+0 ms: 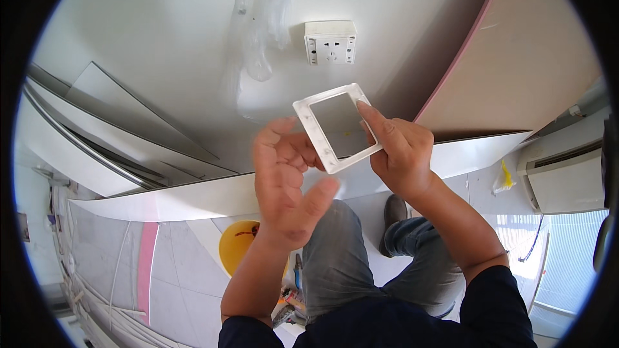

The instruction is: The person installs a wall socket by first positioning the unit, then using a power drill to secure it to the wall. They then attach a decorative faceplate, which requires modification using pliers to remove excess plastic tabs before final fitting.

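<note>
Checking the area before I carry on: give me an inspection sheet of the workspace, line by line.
Surface: white wall, with pale smears and a dark patch near the top.
Things: white frame, in the air, tilted; socket, on the wall, apart from the frame.
Clutter: panels stacked at left; yellow bucket on the floor.
Grips: right grip holds the frame's right side; left grip open beside it, contact unclear.
Cables: thin dark line at right, perhaps a cable; pale strips at left, kind unclear.
Surroundings: pink-edged board and slotted white unit at right.
</note>
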The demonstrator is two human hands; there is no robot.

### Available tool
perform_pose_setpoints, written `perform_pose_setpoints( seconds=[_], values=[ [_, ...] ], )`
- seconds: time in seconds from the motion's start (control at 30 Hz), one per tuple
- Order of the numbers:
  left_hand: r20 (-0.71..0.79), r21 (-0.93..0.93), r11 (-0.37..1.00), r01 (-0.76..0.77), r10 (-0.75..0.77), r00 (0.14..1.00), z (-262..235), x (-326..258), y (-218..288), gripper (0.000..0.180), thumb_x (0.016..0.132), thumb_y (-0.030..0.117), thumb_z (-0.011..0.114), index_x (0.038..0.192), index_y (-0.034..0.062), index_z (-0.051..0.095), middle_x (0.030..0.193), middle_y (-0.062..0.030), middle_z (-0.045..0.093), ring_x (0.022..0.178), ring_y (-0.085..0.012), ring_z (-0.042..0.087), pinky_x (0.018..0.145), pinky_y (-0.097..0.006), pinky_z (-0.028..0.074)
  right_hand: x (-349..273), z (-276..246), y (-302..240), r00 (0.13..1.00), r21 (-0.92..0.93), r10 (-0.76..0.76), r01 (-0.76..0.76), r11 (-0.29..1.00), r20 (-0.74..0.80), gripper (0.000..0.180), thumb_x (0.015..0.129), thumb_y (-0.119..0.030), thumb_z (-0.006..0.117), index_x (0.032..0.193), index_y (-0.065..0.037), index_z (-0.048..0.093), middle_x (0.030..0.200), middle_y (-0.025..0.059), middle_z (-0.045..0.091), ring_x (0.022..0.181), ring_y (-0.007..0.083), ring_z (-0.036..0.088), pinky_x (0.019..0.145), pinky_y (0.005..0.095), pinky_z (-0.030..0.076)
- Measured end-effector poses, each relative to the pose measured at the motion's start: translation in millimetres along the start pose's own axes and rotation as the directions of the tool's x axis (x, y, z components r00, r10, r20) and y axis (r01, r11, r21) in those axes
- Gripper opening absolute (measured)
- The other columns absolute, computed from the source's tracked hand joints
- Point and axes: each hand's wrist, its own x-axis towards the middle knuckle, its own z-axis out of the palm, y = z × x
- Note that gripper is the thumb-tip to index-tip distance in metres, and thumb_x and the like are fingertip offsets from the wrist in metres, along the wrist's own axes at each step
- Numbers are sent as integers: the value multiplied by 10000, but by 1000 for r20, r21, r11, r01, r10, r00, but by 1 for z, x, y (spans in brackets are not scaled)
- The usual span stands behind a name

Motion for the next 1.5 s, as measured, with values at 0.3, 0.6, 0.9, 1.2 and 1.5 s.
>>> perform_pose_setpoints(
  seconds=[0.3,0.6,0.9,1.2,1.5],
  values=[
    [-21,193,977,95,-92,995,25,-4,10,501,976,-20,606,1447,-88,447,1014,-111,679,797,-95,617,717,-244,537,-15,-21,-12,997,-4,46,-47,999,-56,562,749,96,714,1302,-2,691,584,40,519,448,190,487,450,324,405],
    [86,478,878,27,-78,993,38,-1,18,408,920,-33,653,1317,-91,576,1005,-104,713,875,-100,673,770,-239,544,-26,-73,-44,805,584,582,-528,616,115,259,1006,-173,592,1178,16,629,643,-27,486,585,59,404,567,243,327],
    [163,441,898,-14,-65,985,63,5,14,459,930,-29,677,1365,-123,562,984,-105,709,826,-113,670,715,-250,549,-29,-81,-24,623,750,589,-660,43,515,396,1147,-279,457,917,-35,668,660,-55,482,596,23,359,546,241,290],
    [203,362,932,-15,-63,977,72,7,10,490,942,-28,702,1394,-122,536,1092,-166,704,862,-135,689,704,-264,588,-33,-76,-18,573,769,594,-627,-126,565,474,1146,-382,441,868,-64,656,594,-62,434,530,28,322,511,248,256],
    [172,366,930,-12,-55,984,78,7,12,465,988,55,692,1395,-115,544,992,-122,710,744,-103,650,702,-228,545,-33,-76,-18,585,781,601,-616,-107,544,472,1145,-376,448,848,-67,644,604,-62,434,538,26,316,513,250,248]
  ],
)
